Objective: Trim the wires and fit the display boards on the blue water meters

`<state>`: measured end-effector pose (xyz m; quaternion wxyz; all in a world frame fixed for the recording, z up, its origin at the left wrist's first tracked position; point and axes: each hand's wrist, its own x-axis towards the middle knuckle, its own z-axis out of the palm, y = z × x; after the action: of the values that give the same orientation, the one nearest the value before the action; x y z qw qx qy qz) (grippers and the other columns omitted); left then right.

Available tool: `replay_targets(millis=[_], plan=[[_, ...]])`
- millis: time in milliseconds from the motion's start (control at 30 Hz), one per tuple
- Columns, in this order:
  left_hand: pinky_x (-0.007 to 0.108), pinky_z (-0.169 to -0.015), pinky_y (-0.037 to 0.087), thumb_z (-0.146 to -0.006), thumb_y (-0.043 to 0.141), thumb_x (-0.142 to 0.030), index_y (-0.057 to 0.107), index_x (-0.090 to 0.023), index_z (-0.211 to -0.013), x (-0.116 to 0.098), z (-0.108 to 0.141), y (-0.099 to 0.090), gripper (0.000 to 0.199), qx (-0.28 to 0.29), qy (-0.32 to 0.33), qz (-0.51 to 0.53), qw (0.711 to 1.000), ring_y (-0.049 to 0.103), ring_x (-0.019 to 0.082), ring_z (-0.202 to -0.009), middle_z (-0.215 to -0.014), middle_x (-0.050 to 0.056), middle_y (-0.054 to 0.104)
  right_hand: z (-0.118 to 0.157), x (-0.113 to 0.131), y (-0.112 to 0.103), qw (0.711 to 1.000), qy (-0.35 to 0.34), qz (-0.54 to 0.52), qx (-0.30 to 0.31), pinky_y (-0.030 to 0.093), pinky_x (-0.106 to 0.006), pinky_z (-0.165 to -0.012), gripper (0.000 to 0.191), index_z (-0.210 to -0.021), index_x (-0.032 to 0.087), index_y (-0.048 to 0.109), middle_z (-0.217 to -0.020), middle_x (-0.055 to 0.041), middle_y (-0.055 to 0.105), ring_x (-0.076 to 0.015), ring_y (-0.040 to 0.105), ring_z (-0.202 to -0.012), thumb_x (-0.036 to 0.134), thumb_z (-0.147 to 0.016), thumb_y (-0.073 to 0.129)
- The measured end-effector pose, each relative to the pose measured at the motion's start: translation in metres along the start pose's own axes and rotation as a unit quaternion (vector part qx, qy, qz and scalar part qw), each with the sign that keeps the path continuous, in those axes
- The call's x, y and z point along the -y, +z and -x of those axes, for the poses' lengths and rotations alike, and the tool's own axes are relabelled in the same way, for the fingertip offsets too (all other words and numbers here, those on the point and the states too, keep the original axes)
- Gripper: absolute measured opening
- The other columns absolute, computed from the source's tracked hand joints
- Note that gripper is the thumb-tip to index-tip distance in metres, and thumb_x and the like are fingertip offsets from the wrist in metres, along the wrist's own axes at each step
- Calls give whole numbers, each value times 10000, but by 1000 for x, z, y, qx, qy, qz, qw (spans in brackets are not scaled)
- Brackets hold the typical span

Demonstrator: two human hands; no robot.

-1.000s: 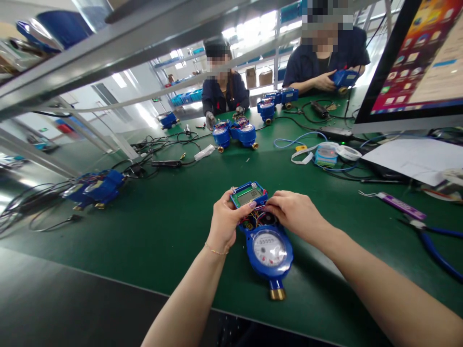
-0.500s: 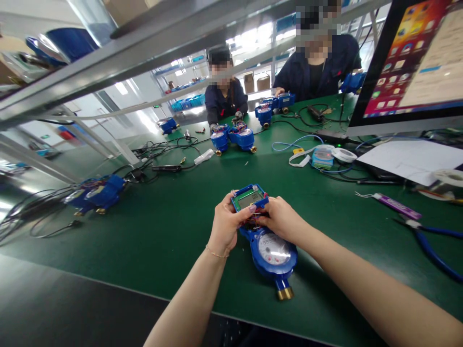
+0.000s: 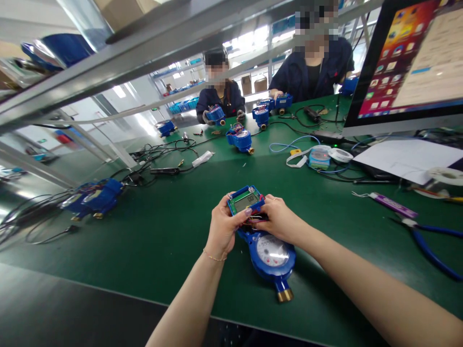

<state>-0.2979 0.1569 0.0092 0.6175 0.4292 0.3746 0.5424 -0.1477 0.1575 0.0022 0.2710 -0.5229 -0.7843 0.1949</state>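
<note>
A blue water meter point(image 3: 253, 262) with a round dial and a brass threaded end lies on the green table in front of me. Above its dial, my left hand point(image 3: 221, 229) is closed around a display module point(image 3: 243, 203), a green circuit board with an LCD in a blue frame, its thumb across the lower edge. Thin coloured wires point(image 3: 252, 221) run between module and meter. My right hand point(image 3: 281, 218) has its fingers closed among these wires by the module's right corner; the fingertips are partly hidden.
Blue-handled pliers point(image 3: 430, 241) and a purple packet point(image 3: 394, 205) lie at right, below a monitor point(image 3: 405, 62). Other meters point(image 3: 240, 140) stand further back, where two co-workers sit. Cables point(image 3: 164, 171) and more meters point(image 3: 97, 197) are at left. A metal shelf beam crosses overhead.
One co-worker has lifted a meter off the far side of the table and drawn it back. My hands stay at the display module and wires, with the fingers shifting only slightly.
</note>
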Motion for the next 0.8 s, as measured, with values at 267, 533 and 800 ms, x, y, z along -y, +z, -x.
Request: replay_targets(millis=[267, 533, 800], plan=[[197, -660, 527, -537, 840, -170, 580, -144, -984, 0, 2, 0, 518, -25, -2, -20, 999, 653, 122, -698, -822, 3, 700, 4, 0, -4, 995, 63, -64, -52, 368, -310, -684, 232, -572, 194, 447, -688, -11, 545, -192, 494, -745, 70, -675, 614], [221, -695, 541, -542, 837, -184, 597, -155, -943, -1, 4, -2, 468, -40, -2, -18, 999, 666, 138, -713, -790, 0, 698, 4, -24, -33, 962, -74, -229, 132, 462, -262, -745, 173, -621, 182, 530, -800, 19, 627, -142, 581, -779, 225, -727, 659], [251, -735, 549, -542, 830, -148, 587, -175, -1064, 0, 3, -11, 576, 110, 12, -139, 984, 678, 192, -824, -908, 32, 709, -20, -32, -15, 985, -13, -166, 36, 391, -373, -881, 95, -589, 188, 656, -825, -32, 581, -214, 510, -892, 97, -610, 673]])
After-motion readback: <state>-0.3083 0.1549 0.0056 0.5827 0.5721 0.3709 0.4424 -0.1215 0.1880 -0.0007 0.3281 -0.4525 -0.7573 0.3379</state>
